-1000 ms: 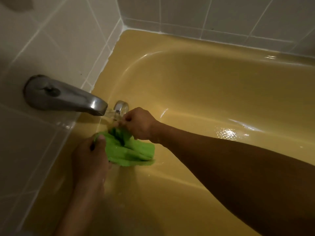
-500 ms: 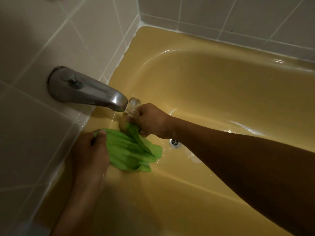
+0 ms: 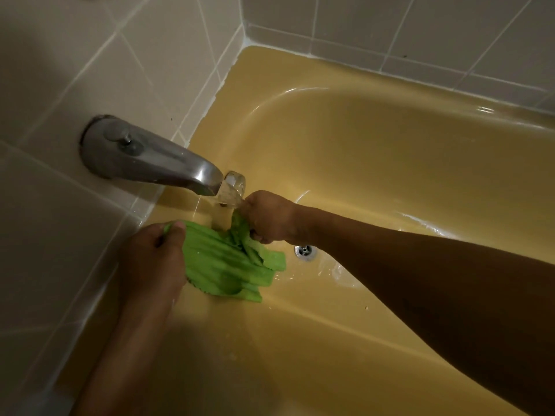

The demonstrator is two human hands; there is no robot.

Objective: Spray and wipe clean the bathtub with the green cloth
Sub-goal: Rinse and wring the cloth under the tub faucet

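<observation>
The green cloth (image 3: 225,262) hangs stretched between both hands, low inside the yellow bathtub (image 3: 390,151). My left hand (image 3: 153,259) pinches its left edge near the tiled wall. My right hand (image 3: 267,217) grips a bunched corner just under the metal spout (image 3: 150,159). Water runs from the spout onto that corner. The cloth's lower folds droop toward the tub floor.
The drain (image 3: 305,251) sits just right of the cloth, beside my right forearm. Water pools and glints around it. Beige tiled walls (image 3: 105,70) close the tub on the left and at the back. A round overflow plate (image 3: 235,180) shows behind the spout's tip.
The view has shifted, so the spout and hands sit further right and the drain came into sight. The cloth is spread wider between the hands, and my right hand is closer under the running water.
</observation>
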